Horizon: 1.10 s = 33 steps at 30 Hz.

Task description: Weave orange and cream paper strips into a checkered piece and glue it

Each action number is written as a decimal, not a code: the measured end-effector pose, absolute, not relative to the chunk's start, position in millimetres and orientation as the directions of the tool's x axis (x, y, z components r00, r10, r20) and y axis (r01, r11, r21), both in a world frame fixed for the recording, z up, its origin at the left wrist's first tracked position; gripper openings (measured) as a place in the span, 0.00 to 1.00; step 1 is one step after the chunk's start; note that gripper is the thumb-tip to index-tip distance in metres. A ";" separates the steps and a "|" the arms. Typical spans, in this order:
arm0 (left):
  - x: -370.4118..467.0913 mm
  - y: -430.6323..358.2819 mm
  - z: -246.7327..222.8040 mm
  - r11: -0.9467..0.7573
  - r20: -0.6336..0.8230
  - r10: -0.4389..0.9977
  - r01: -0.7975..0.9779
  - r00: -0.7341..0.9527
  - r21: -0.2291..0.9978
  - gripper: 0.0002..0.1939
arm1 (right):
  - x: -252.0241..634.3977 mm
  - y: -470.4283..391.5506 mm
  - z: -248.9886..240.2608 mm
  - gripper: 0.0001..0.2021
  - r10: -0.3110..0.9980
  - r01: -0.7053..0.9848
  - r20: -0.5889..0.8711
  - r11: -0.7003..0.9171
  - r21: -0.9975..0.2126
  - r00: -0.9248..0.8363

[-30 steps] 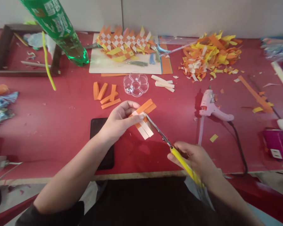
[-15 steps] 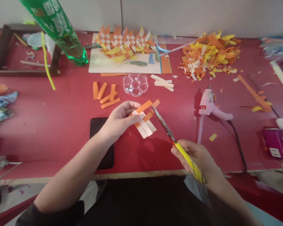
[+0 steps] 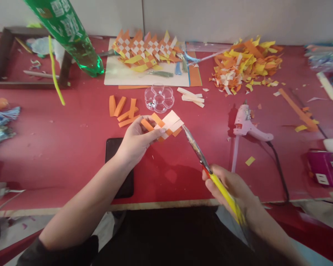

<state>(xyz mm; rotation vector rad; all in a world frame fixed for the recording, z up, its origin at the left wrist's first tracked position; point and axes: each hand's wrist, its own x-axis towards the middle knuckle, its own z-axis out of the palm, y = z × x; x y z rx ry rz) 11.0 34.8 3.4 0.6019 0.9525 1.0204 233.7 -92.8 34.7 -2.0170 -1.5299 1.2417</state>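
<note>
On the red table (image 3: 74,122) we see, from the left, a dark tray (image 3: 22,85) with a crumpled pale wrapper (image 3: 43,48), a thin stick (image 3: 41,74) and small scraps inside. A green bottle (image 3: 72,33) stands in front of its right side, hiding part of it; what the bottle holds we cannot tell. Nearer the middle sits a clear flower-shaped palette (image 3: 159,98), with tiny black-and-white pieces (image 3: 151,105) in its lower-left compartment.

Just below this palette, above the table, our left hand (image 3: 135,142) pinches the woven paper piece (image 3: 170,122), thumb on top. Orange tabs stick out at its left, and broad pale bands point to the upper right. Our right hand (image 3: 231,184) is closed around the yellow-handled scissors (image 3: 195,147); their tip is at the paper's right corner, and whether it touches we cannot tell.

Our left forearm covers part of a dark phone (image 3: 129,181). Orange strips (image 3: 124,105) lie just behind the left hand, with woven fish (image 3: 147,48) farther back. To the right come pale strips (image 3: 191,98), a heap of paper scraps (image 3: 246,66) and a pink glue gun (image 3: 248,127).
</note>
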 end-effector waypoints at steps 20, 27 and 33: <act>11.4 32.7 1.6 0.467 -0.400 0.884 -0.473 0.241 0.747 0.19 | 235.9 -85.5 26.8 0.21 0.837 0.764 -0.546 -0.331 -0.554 -0.033; 10.9 32.7 4.5 0.521 -0.439 0.853 -0.455 0.280 0.722 0.19 | 234.0 -80.7 32.1 0.19 0.877 0.819 -0.480 -0.270 -0.506 -0.007; 11.5 33.0 1.8 0.515 -0.424 0.856 -0.429 0.295 0.742 0.16 | 233.6 -79.2 32.3 0.18 0.921 0.847 -0.390 -0.208 -0.490 0.000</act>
